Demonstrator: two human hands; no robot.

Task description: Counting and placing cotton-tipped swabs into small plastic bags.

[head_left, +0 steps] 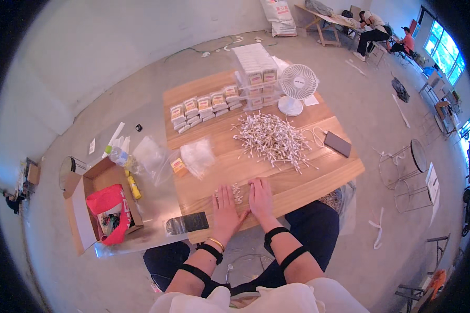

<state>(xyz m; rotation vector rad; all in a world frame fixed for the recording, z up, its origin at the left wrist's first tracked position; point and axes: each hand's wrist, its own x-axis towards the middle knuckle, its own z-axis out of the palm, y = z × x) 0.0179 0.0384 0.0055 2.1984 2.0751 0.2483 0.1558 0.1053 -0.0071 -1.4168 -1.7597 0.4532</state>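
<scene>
A small bunch of cotton swabs [237, 193] lies on the wooden table [222, 156] near its front edge, between my two hands. My left hand [225, 214] rests flat at the bunch's left side, fingers stretched out. On the other side, my right hand [260, 200] lies with its fingers extended and slightly bent, next to the swabs. The thumbs come close together on the near side. Farther back is a large loose heap of cotton swabs [272, 140]. Clear plastic bags [197, 156] and an orange-and-white label card [178, 167] lie beyond my left hand.
Rows of packed swab bags [204, 104] and a clear stacked container [256, 73] stand at the back, beside a white fan [297, 83]. A dark power bank [337, 144] sits right. At left are an open cardboard box [83, 208], a bottle [121, 156] and a black pouch [196, 222].
</scene>
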